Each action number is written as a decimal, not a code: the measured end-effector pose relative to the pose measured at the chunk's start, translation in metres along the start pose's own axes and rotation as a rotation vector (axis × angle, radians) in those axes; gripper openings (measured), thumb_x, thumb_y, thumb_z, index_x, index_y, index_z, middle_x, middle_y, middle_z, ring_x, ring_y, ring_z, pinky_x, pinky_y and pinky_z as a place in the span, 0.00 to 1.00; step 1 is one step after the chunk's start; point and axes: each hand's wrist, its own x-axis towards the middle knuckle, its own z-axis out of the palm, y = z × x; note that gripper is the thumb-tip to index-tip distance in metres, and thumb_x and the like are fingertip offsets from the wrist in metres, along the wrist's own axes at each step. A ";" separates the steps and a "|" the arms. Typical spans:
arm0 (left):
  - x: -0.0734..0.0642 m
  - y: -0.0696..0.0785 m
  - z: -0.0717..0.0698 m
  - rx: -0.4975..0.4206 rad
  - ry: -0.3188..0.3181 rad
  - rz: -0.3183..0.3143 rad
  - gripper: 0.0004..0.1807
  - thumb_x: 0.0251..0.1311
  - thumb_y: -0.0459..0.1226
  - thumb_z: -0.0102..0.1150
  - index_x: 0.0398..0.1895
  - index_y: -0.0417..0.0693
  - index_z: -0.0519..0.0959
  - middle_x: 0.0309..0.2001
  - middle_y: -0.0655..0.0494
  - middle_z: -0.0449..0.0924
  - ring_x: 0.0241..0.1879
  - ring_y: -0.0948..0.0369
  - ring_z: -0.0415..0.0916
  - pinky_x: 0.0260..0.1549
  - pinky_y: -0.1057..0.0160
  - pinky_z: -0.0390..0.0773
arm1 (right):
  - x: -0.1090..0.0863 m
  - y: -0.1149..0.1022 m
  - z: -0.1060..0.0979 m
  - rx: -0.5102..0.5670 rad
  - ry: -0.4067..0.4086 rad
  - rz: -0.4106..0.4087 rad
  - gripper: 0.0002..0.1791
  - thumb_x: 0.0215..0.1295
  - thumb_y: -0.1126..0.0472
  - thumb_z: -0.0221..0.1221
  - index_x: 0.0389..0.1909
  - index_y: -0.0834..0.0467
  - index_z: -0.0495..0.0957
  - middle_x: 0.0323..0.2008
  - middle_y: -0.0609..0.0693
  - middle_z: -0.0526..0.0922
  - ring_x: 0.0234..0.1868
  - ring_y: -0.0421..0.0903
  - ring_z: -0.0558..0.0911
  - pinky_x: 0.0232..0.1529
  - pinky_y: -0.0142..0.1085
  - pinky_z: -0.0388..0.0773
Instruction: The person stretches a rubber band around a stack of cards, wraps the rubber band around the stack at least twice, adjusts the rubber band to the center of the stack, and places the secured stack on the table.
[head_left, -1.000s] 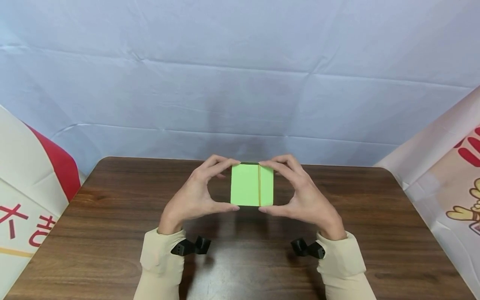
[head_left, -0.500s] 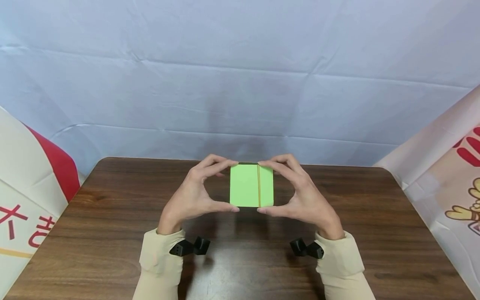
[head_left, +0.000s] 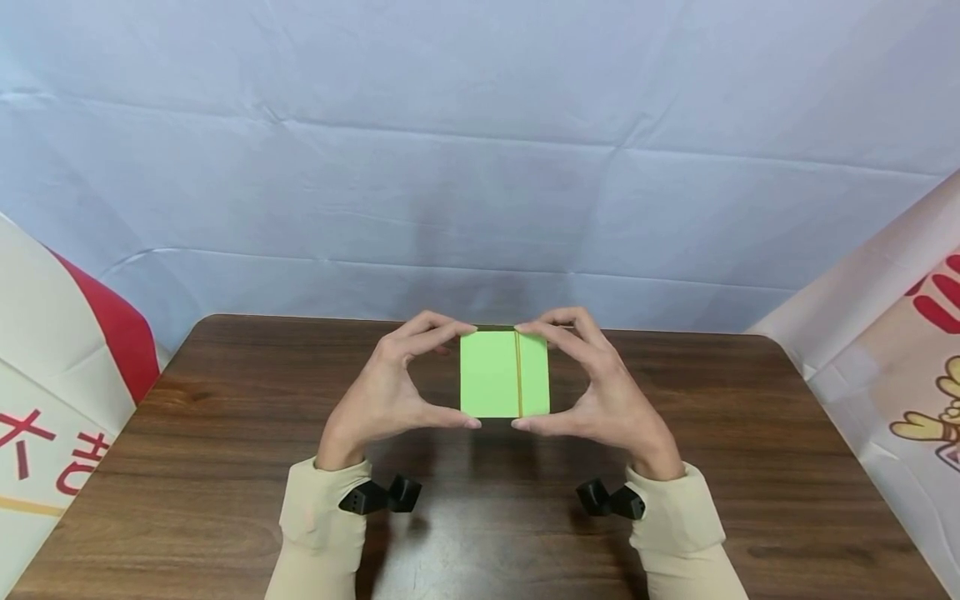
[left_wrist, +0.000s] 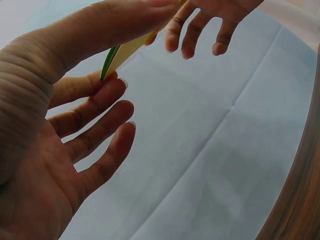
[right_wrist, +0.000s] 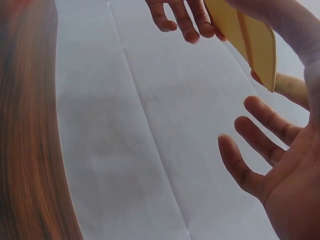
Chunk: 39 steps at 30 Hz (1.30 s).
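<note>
A flat, square, light green pad (head_left: 487, 375) is held up over the table between both hands. A thin tan band (head_left: 518, 375) runs across it near its right side. My left hand (head_left: 386, 392) pinches the pad's left part, thumb on the near edge and index finger on the far edge. Likewise, my right hand (head_left: 603, 383) pinches it by the two edges, fingertips right at the band. From the left wrist, the pad (left_wrist: 125, 54) shows a green edge and a pale yellow underside. The right wrist view shows the band also crossing the pad's yellowish underside (right_wrist: 262, 47).
The dark wooden table (head_left: 225, 433) lies under the hands. A pale blue-white cloth (head_left: 480, 167) hangs behind it. Printed sheets (head_left: 67, 375) with red marks stand at both sides. Black wrist cameras (head_left: 382, 493) sit on the cuffs.
The pad has come very slightly nearer the body and tilted a little. My right thumb and wrist have shifted slightly left; the left hand is almost still.
</note>
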 end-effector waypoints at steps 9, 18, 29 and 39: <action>0.000 0.000 -0.001 -0.010 0.014 -0.002 0.48 0.29 0.37 0.90 0.63 0.45 0.80 0.54 0.60 0.78 0.53 0.59 0.76 0.53 0.59 0.79 | 0.001 0.000 0.003 -0.007 0.017 -0.013 0.52 0.32 0.56 0.86 0.66 0.53 0.76 0.58 0.48 0.68 0.61 0.48 0.71 0.59 0.46 0.72; -0.001 -0.001 -0.001 -0.020 -0.008 -0.010 0.47 0.30 0.37 0.89 0.63 0.46 0.80 0.55 0.60 0.77 0.55 0.59 0.76 0.54 0.59 0.78 | 0.002 0.000 0.004 0.032 -0.001 -0.013 0.51 0.33 0.58 0.85 0.65 0.56 0.76 0.59 0.48 0.69 0.62 0.49 0.69 0.60 0.50 0.71; -0.001 0.000 0.000 -0.030 -0.040 0.000 0.46 0.32 0.34 0.88 0.63 0.45 0.79 0.55 0.57 0.77 0.55 0.59 0.75 0.55 0.59 0.77 | 0.002 -0.001 0.005 0.072 -0.072 -0.013 0.51 0.36 0.60 0.84 0.68 0.55 0.74 0.60 0.48 0.67 0.62 0.49 0.69 0.61 0.46 0.71; 0.000 0.000 -0.001 -0.051 -0.030 -0.011 0.47 0.30 0.36 0.89 0.63 0.46 0.80 0.55 0.59 0.77 0.56 0.58 0.75 0.54 0.58 0.78 | 0.002 -0.003 0.005 0.048 -0.069 -0.011 0.51 0.37 0.59 0.84 0.68 0.53 0.73 0.60 0.48 0.68 0.62 0.49 0.70 0.61 0.45 0.72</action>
